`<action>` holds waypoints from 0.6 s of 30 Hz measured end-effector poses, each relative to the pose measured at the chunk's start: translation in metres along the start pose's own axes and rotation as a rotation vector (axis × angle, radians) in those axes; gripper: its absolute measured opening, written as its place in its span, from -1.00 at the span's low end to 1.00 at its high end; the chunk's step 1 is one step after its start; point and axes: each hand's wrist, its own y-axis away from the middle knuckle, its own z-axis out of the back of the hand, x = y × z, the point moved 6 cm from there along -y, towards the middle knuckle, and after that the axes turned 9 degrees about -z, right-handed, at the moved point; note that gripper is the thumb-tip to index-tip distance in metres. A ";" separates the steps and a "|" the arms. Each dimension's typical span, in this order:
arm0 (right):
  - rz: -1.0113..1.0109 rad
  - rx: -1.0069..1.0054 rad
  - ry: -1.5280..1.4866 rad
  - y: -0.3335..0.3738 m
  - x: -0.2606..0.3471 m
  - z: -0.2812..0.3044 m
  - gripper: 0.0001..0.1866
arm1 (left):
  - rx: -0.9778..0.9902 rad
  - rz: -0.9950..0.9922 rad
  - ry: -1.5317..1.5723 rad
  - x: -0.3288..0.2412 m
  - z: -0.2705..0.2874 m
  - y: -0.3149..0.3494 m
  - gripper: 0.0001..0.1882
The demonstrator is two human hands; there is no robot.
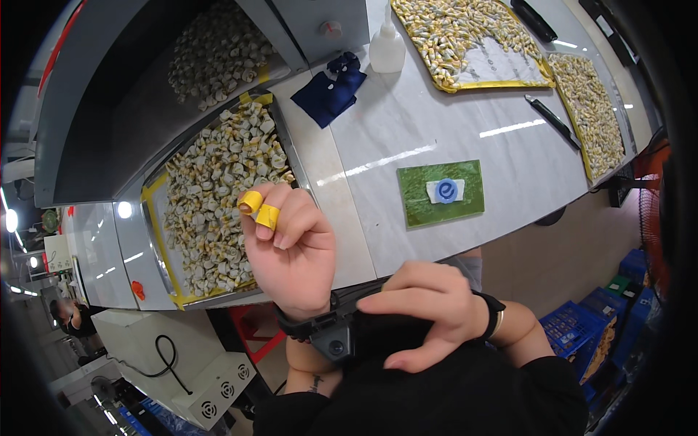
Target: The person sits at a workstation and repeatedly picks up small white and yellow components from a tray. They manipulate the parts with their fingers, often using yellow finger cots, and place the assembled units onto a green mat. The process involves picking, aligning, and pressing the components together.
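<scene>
My left hand is raised in front of a metal tray lined with yellow tape. Its palm faces up, its fingers curl into a loose fist, and nothing shows in them. Yellow finger wraps cover two of its digits. On the left wrist sits a black strapped device. My right hand is beside that device, index finger and thumb apart, holding nothing; whether a fingertip touches the strap, I cannot tell. Small whitish pieces with yellow bits fill the tray.
A green board with a white pad and a blue disc lies on the table. Beyond are a dark blue cloth, white bottle, utility knife and yellow-edged trays. A grey hood rises at left; blue crates stand right.
</scene>
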 end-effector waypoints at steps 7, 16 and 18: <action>-0.204 -0.122 0.344 0.013 0.010 0.062 -0.65 | 0.156 -0.160 -0.331 -0.026 -0.011 -0.001 -0.76; -0.298 -0.297 1.148 -0.042 0.010 0.217 -0.79 | 0.451 -0.445 -1.593 -0.038 -0.009 0.034 -0.49; -0.277 -0.205 1.178 -0.059 -0.023 0.241 -0.79 | 0.446 -0.273 -1.597 -0.029 0.002 0.038 -0.52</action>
